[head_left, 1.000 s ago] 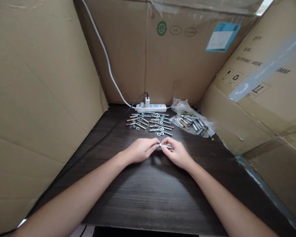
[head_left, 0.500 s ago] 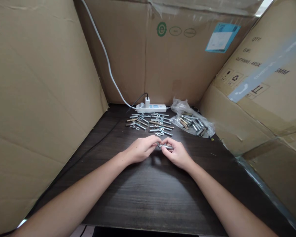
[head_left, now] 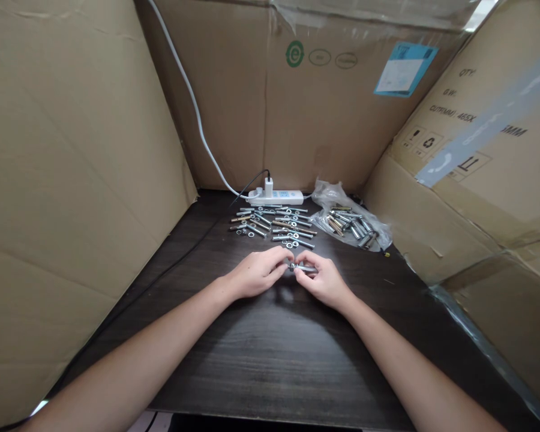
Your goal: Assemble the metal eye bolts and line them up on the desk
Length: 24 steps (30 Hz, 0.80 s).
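Fingertips of the right hand are pinching a metal bolt, while those of the left hand are gripping its left end, the bolt lying crosswise over the dark table. Beyond, loose bolts and washers are lying before a power strip, beside a plastic bag of hardware.
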### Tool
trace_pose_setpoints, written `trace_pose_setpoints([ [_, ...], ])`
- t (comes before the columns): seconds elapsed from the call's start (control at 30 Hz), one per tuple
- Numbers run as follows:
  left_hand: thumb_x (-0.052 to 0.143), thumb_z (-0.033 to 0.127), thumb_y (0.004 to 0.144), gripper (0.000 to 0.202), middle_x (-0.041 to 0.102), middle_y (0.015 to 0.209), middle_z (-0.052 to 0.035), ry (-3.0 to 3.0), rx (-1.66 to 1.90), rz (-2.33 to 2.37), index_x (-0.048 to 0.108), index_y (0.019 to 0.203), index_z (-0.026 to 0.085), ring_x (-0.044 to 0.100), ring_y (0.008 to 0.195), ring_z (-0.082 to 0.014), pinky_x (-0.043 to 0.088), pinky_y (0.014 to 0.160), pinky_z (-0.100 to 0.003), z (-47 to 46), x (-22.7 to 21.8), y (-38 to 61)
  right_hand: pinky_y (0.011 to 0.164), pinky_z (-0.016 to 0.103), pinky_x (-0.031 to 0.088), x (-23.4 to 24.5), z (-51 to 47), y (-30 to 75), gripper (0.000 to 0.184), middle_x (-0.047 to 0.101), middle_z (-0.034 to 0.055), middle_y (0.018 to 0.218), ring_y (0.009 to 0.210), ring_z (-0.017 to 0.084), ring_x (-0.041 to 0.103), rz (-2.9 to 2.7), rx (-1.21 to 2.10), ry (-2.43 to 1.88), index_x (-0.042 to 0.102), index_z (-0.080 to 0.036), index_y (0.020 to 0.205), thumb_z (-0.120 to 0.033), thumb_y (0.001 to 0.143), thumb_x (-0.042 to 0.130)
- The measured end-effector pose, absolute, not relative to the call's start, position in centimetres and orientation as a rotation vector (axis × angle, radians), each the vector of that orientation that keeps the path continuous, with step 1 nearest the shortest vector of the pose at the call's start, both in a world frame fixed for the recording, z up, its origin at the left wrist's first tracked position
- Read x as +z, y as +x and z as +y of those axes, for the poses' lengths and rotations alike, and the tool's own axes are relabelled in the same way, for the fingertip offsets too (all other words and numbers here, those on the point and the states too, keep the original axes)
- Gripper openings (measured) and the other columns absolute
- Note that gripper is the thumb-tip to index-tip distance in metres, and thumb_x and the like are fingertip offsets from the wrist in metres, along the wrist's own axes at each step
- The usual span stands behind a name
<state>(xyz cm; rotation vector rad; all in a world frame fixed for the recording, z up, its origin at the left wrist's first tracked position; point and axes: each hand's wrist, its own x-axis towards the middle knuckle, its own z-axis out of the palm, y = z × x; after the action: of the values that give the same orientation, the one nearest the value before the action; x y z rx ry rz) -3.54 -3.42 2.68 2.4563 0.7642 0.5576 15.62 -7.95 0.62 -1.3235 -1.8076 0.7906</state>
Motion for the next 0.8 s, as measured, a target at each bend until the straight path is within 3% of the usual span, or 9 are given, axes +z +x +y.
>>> trace_pose_setpoints([
  [0.23,0.039,0.019,0.092,0.024,0.054,0.1,-0.0017,2.52,0.561,0.712,0.055,0.11,0.024,0.056,0.077,-0.0108,0.043,0.069,-0.021,-3.36,2.47,-3.59,0.053,0.021,0.037,0.23,-7.8,15.81,0.012,0.057,-0.0016,0.067,0.055,0.009,0.046,-1.799,0.827,-1.32,0.056,-0.016,0.084,-0.026,0.078,0.054],
  [0.8,0.04,0.018,0.091,0.023,0.064,0.104,0.0001,2.457,0.535,0.734,0.055,0.108,0.023,0.059,0.09,-0.0132,0.044,0.078,-0.023,-3.32,2.63,-3.51,0.05,0.02,0.033,0.43,-7.92,15.64,0.014,0.049,-0.004,0.06,0.05,0.008,0.04,-1.802,0.804,-1.339,0.056,-0.016,0.085,-0.028,0.078,0.054],
])
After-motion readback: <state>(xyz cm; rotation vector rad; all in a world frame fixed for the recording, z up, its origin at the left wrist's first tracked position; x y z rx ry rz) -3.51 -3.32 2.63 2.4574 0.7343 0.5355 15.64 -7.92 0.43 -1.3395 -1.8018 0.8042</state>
